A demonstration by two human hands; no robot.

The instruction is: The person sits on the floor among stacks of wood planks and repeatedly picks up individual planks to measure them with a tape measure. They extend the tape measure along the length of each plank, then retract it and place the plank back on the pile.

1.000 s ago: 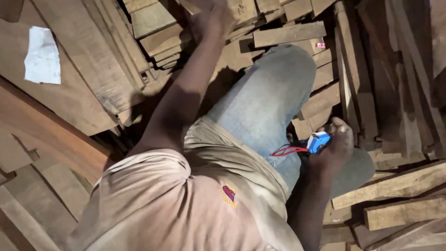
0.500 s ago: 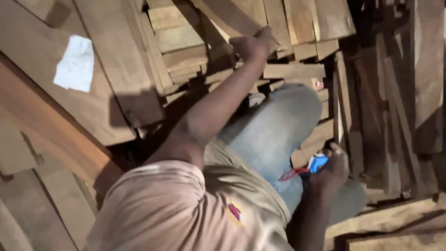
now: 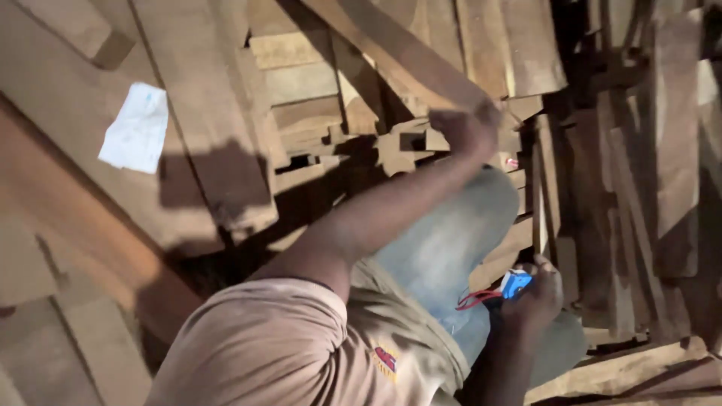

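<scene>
My left hand (image 3: 468, 129) reaches out over a heap of wooden offcuts. Its fingers are curled on the lower end of a long slanted wooden plank (image 3: 398, 53), though the hand is blurred. Down by my knee in blue jeans (image 3: 451, 240), my right hand (image 3: 538, 295) is closed around a small blue tool (image 3: 516, 283) with a red cord (image 3: 474, 301) hanging from it. My beige shirt (image 3: 301, 346) fills the bottom of the view.
Stacked planks and short wood blocks (image 3: 316, 98) surround me on all sides. A white scrap of paper (image 3: 137, 129) lies on a wide board at the left. Dark upright boards (image 3: 662, 150) stand at the right, and a thick beam (image 3: 617, 368) lies at the lower right.
My left arm has swung from the upper middle of the pile toward the right and now rests on the slanted plank's end. My right hand keeps the blue tool by my knee.
</scene>
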